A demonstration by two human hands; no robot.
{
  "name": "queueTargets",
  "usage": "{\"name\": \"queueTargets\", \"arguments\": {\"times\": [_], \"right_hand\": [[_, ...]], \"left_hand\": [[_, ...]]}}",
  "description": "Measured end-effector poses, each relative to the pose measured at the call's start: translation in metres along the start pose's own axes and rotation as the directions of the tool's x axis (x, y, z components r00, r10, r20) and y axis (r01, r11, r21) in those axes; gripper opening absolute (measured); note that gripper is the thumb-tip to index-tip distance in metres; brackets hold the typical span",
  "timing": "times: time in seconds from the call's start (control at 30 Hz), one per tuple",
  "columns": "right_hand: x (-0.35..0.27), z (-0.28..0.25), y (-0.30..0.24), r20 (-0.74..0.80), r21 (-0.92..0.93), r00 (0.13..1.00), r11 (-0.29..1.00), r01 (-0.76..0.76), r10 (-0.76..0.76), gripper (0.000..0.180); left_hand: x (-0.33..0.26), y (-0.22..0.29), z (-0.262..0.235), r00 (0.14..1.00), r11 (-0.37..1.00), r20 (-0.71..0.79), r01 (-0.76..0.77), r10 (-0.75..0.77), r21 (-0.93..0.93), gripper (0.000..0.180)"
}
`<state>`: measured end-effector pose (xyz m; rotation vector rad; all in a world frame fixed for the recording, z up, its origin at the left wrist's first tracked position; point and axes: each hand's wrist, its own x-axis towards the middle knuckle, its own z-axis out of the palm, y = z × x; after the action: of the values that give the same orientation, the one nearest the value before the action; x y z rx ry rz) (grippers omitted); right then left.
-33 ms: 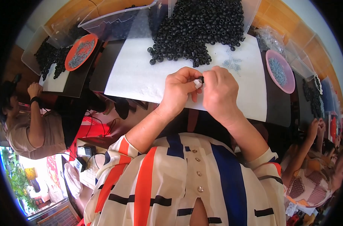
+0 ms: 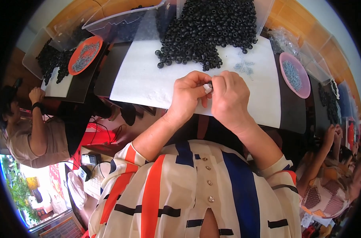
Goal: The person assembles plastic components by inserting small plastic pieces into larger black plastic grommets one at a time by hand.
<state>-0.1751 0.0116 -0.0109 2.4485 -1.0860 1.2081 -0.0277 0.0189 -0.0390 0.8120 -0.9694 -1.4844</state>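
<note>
White scrap (image 2: 207, 88) pinched between left hand (image 2: 188, 95), right hand (image 2: 229, 97), both grips closed, black rings (image 2: 210, 27) beyond.

The single head-worn fisheye view looks steeply down from above the person's chest, close over the left hand (image 2: 187, 96) and right hand (image 2: 229, 97), facing forward across the white mat (image 2: 148, 79), with straight table edges bending toward the dark circular rim
</note>
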Motion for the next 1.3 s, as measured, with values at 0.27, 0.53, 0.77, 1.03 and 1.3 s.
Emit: {"name": "queueTargets", "arguments": {"times": [0.27, 0.53, 0.77, 1.03, 1.3], "right_hand": [[-0.001, -0.003, 0.009, -0.019, 0.224, 1.000, 0.974, 0.022, -0.018, 0.025], [-0.008, 0.012, 0.001, -0.079, 0.148, 0.994, 0.987, -0.058, 0.071, 0.027], [-0.004, 0.021, 0.009, -0.131, 0.053, 0.989, 0.997, -0.057, 0.064, 0.028], [-0.012, 0.014, 0.014, -0.064, 0.202, 0.984, 0.967, -0.152, 0.168, 0.029], [-0.011, 0.012, 0.022, -0.012, 0.249, 0.982, 0.951, -0.181, 0.190, 0.028]], "left_hand": [[-0.002, 0.005, 0.004, 0.999, 1.000, -0.041, -0.002, 0.001, -0.019, 0.014], [0.003, 0.006, -0.001, 1.000, 0.999, -0.010, 0.020, -0.020, -0.030, 0.017], [0.007, 0.013, 0.000, 0.995, 0.995, 0.022, 0.102, -0.102, 0.009, 0.018], [0.013, 0.025, 0.006, 0.985, 0.969, 0.066, 0.143, -0.159, 0.204, 0.014], [0.011, 0.020, 0.010, 0.981, 0.970, 0.079, 0.158, -0.175, 0.186, 0.017]]}}
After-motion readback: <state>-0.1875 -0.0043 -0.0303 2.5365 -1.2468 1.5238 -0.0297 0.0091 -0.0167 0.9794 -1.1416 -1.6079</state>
